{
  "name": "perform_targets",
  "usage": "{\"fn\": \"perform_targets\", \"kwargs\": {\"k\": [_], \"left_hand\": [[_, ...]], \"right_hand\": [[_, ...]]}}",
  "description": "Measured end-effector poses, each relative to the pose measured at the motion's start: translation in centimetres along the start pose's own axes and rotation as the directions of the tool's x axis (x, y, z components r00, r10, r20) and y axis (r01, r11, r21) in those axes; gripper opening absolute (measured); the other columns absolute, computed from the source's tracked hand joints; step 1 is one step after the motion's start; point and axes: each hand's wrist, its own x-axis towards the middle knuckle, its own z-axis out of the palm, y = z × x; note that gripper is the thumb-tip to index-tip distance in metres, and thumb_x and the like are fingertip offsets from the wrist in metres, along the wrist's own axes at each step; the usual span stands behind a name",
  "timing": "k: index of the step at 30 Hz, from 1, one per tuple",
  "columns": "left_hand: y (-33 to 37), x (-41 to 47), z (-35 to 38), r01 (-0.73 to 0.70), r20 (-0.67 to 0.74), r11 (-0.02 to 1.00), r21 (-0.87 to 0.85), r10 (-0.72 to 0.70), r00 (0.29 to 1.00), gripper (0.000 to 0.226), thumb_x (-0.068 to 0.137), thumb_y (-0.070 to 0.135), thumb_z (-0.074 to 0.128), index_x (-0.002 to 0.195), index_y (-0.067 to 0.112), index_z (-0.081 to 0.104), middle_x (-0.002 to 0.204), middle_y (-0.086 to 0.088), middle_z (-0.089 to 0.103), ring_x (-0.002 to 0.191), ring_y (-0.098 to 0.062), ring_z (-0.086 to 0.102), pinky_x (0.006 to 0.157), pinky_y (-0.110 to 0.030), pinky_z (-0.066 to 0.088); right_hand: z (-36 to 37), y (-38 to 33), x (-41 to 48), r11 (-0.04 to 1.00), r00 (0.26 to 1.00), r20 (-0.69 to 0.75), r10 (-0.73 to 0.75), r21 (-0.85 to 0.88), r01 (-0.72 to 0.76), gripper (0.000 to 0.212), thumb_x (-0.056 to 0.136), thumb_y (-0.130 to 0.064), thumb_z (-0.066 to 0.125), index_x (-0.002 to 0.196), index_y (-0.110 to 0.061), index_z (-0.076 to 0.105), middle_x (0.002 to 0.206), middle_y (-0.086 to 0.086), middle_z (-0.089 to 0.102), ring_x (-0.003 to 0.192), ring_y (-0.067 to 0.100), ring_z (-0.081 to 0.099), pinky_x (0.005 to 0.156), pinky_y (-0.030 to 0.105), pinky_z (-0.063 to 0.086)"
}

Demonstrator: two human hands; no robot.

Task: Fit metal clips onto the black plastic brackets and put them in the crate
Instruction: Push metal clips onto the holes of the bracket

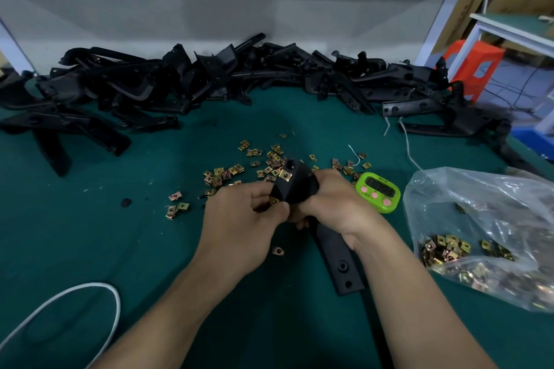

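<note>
On green felt (90,234), right hand (335,204) grips black bracket (296,186); left hand (239,228) seemingly pinches brassy clip (273,200).

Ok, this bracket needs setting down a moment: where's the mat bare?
Bare mat lies left of the loose clips, between the bracket pile and the white cable. Crowded: around the clips, timer and bag at right.

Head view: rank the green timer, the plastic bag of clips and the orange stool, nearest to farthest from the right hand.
From the right hand:
1. green timer, just to its right.
2. plastic bag, farther right, on the near side.
3. orange stool, far right, at the back.
</note>
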Motion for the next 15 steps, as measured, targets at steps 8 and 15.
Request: {"fn": "perform_targets", "kwargs": {"k": [8,15], "left_hand": [[-0.3,-0.2,0.1,-0.04,-0.061,0.997,0.07,0.044,0.997,0.044,0.086,0.027,0.077,0.128,0.038,0.067,0.083,0.038,0.069,0.087,0.021,0.062,0.069,0.004,0.039],[-1.3,0.1,0.8,-0.064,-0.171,0.995,0.073,0.076,0.982,0.022,0.083,0.031,0.079,0.098,0.043,0.067,0.077,0.028,0.069,0.077,0.002,0.068,0.077,-0.019,0.058]], "right_hand": [[-0.3,-0.1,-0.1,1.0,1.0,0.026,0.01,0.007,-0.01,0.023,0.066,0.015,0.073,0.069,-0.008,0.073,0.063,0.015,0.069,0.052,0.022,0.062,0.049,0.027,0.05],[0.3,-0.1,0.2,0.996,0.999,0.03,-0.017,-0.082,0.019,0.035,0.064,0.012,0.074,0.058,-0.023,0.074,0.056,0.009,0.066,0.047,0.02,0.061,0.046,0.026,0.047]]}}
